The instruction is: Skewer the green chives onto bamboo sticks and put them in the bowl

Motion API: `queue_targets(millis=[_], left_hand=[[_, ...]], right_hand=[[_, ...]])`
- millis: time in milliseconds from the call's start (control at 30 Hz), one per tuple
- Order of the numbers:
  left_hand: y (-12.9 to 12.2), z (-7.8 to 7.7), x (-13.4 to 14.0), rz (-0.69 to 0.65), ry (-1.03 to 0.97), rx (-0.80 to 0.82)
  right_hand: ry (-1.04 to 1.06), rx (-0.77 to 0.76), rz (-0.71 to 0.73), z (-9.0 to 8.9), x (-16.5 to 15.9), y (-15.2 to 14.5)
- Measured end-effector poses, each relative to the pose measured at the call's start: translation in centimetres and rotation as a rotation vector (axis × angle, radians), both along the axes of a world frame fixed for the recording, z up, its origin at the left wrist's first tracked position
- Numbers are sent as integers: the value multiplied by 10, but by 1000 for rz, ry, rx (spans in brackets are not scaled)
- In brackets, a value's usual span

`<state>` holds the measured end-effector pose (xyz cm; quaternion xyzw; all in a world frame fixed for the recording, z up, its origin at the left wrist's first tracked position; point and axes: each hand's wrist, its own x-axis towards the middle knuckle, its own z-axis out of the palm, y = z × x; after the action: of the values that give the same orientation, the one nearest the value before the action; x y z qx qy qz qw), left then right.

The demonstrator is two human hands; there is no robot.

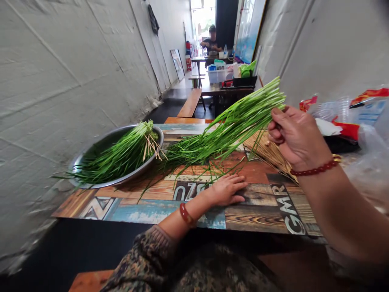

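A bunch of garlic chives (240, 117) is gripped near its pale cut ends by my right hand (294, 136), raised over the right part of the table. Its green tips slope down to the left and trail on the wood-patterned tabletop (255, 198). My left hand (226, 190) lies flat on the table, fingers spread, just in front of a few loose chive leaves (212, 172). At the left stands a metal bowl (121, 182) holding more chives (118, 152), with some thin pale straw strands (151, 147) at their cut ends.
Dry straw strands (272, 156) lie behind my right hand. Plastic bags and packaging (343, 117) crowd the right side by the wall. Farther back are a bench (190, 102), a table with a clear plastic bin (220, 76), and a person (211, 44) at another table.
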<state>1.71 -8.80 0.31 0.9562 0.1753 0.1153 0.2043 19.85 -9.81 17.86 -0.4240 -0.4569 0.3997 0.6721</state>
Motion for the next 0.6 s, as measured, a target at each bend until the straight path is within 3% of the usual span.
queue_targets(millis=[167, 267, 400, 533, 600], left_hand=[[52, -10, -21, 389, 38, -11], [72, -7, -46, 497, -89, -105], [76, 2, -69, 557, -352, -384], [65, 14, -93, 599, -473, -530], [56, 21, -109, 667, -639, -649]], right_hand=[[83, -16, 71, 5, -1, -5], [122, -20, 63, 9, 6, -8], [97, -47, 88, 16, 16, -13], [88, -119, 98, 22, 17, -21], [90, -148, 102, 26, 14, -26]])
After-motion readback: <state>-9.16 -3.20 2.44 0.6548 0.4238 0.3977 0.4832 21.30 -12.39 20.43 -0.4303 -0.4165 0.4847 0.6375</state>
